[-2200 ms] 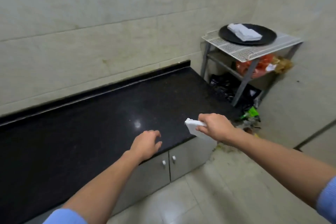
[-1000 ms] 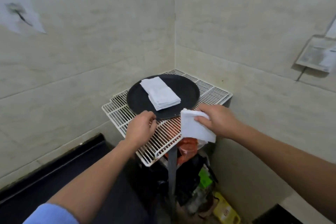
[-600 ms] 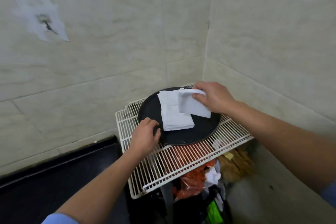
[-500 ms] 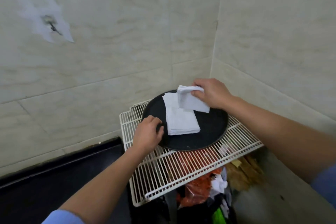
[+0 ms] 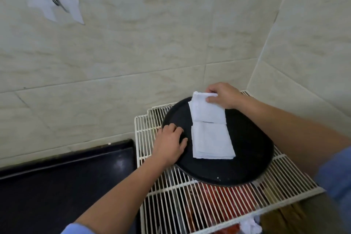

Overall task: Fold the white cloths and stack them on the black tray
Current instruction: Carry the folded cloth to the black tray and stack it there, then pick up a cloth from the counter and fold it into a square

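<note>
A round black tray (image 5: 247, 157) rests on a white wire rack (image 5: 209, 205) in the corner. A stack of folded white cloths (image 5: 210, 142) lies on the tray's left half. My right hand (image 5: 222, 97) pinches the far top corner of another folded white cloth (image 5: 207, 112), which hangs over the far end of the stack. My left hand (image 5: 169, 144) grips the tray's left rim, thumb on top.
Tiled walls meet in a corner right behind the rack. A black countertop (image 5: 57, 186) adjoins the rack on the left. Red and brown bags (image 5: 214, 207) show through the wires below. A metal hook (image 5: 55, 0) hangs on the wall at upper left.
My right hand has carried the folded cloth from the counter over to the tray and lowered it onto the stack's far end. My left hand took hold of the tray rim.
</note>
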